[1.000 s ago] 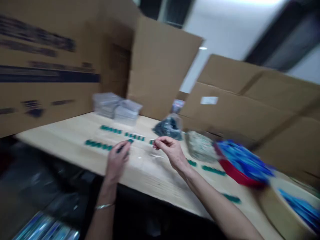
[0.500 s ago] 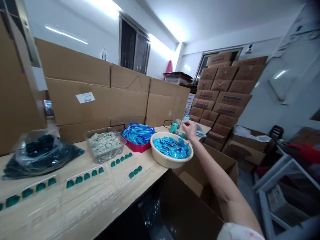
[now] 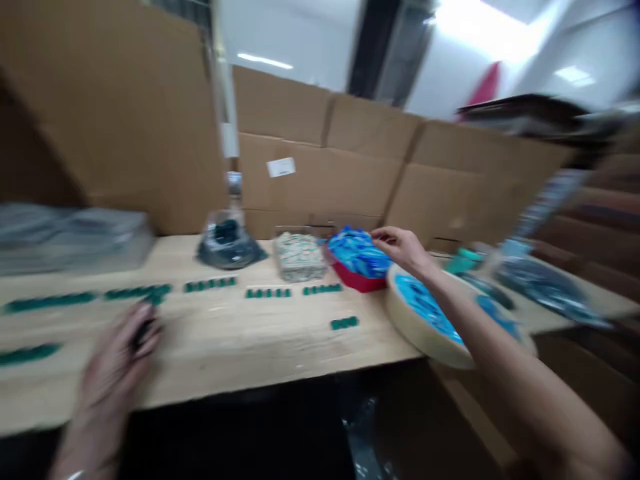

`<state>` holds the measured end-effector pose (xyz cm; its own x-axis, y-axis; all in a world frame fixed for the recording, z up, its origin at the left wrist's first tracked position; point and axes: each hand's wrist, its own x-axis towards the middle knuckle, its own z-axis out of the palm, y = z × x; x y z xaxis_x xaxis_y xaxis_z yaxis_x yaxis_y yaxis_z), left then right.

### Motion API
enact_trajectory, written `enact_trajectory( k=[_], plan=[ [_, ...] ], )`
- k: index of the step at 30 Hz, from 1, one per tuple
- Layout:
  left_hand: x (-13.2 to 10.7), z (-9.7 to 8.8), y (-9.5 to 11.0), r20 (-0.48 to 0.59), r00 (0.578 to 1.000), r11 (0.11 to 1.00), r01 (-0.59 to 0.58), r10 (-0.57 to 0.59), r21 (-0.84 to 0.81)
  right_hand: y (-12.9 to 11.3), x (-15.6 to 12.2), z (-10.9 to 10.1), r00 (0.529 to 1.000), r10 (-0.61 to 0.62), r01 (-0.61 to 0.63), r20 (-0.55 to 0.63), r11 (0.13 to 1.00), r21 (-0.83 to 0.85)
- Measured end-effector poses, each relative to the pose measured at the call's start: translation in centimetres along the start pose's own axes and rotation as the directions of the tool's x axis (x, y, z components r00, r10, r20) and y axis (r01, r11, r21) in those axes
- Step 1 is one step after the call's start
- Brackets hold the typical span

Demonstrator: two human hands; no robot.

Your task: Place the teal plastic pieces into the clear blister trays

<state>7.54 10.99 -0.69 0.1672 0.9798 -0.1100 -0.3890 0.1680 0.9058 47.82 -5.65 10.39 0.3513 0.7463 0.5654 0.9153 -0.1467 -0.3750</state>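
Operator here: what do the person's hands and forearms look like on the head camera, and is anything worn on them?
The left hand and right hand are bare, without gloves, and the forearms show no sleeve. A thin silver-coloured bracelet circles the left wrist, blurred at the bottom edge.

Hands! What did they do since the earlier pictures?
The right hand moved back from past the bowl to beside the blue packets in the red tray. The left hand came back into view, low near the table edge, and seems to hold something dark, but blur hides what. The bowl, tray and green pieces stayed put.
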Motion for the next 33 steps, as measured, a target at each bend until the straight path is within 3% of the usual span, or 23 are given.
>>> enact_trajectory(
  k=[1,3,6,8,10,12,16,19,21,23,27,29,33],
  plan=[
    [-1.0,-1.9,0.6,-0.030,0.997,0.998,-0.065,0.065,-0.015,-3.9,0.0,3.0,0.992,-0.068,0.049,0.107,0.984,0.173],
    [-2.0,-4.2,1.5,-0.031,0.982,0.982,-0.186,0.185,-0.030,-11.9,-0.8,8.4,0.925,-0.235,0.067,0.298,0.874,0.481],
    [-1.6,-5.3,1.9,-0.015,0.962,0.963,-0.271,0.271,0.011,-22.3,-2.3,14.8,0.813,-0.371,-0.067,0.450,0.707,0.704],
    [-1.2,-5.8,2.1,-0.033,0.945,0.944,-0.323,0.326,0.070,-27.0,-2.6,18.1,0.765,-0.417,-0.170,0.491,0.605,0.778],
    [-1.0,-6.5,2.3,-0.046,0.930,0.926,-0.357,0.365,0.124,-30.0,-2.2,20.5,0.737,-0.454,-0.224,0.501,0.535,0.815],
    [-1.1,-7.4,2.5,-0.057,0.917,0.910,-0.382,0.395,0.159,-31.8,-1.8,22.1,0.733,-0.471,-0.224,0.491,0.514,0.828],
    [-0.8,-9.2,3.3,-0.088,0.911,0.910,-0.389,0.404,0.145,-33.8,-1.5,23.8,0.771,-0.442,-0.180,0.459,0.539,0.823],
    [-0.2,-11.3,4.0,-0.167,0.914,0.928,-0.371,0.370,0.026,-35.3,-1.5,25.5,0.790,-0.442,-0.130,0.424,0.555,0.821],
    [0.2,-13.3,4.6,-0.270,0.890,0.908,-0.406,0.368,-0.100,-36.3,-1.7,27.2,0.789,-0.495,-0.029,0.363,0.561,0.827],
    [0.4,-15.6,5.1,-0.382,0.850,0.859,-0.464,0.362,-0.216,-37.2,-1.8,29.4,0.750,-0.600,0.153,0.276,0.564,0.811],
    [0.4,-19.5,5.9,-0.502,0.805,0.772,-0.526,0.317,-0.356,-38.1,-1.7,33.1,0.561,-0.799,0.482,0.218,0.529,0.699],
    [0.3,-20.5,6.1,-0.510,0.803,0.751,-0.535,0.309,-0.388,-37.9,-1.6,34.2,0.510,-0.823,0.536,0.252,0.532,0.655],
    [0.5,-20.6,6.0,-0.499,0.816,0.738,-0.523,0.290,-0.426,-37.4,-1.6,35.1,0.476,-0.828,0.559,0.295,0.544,0.625]
  ],
)
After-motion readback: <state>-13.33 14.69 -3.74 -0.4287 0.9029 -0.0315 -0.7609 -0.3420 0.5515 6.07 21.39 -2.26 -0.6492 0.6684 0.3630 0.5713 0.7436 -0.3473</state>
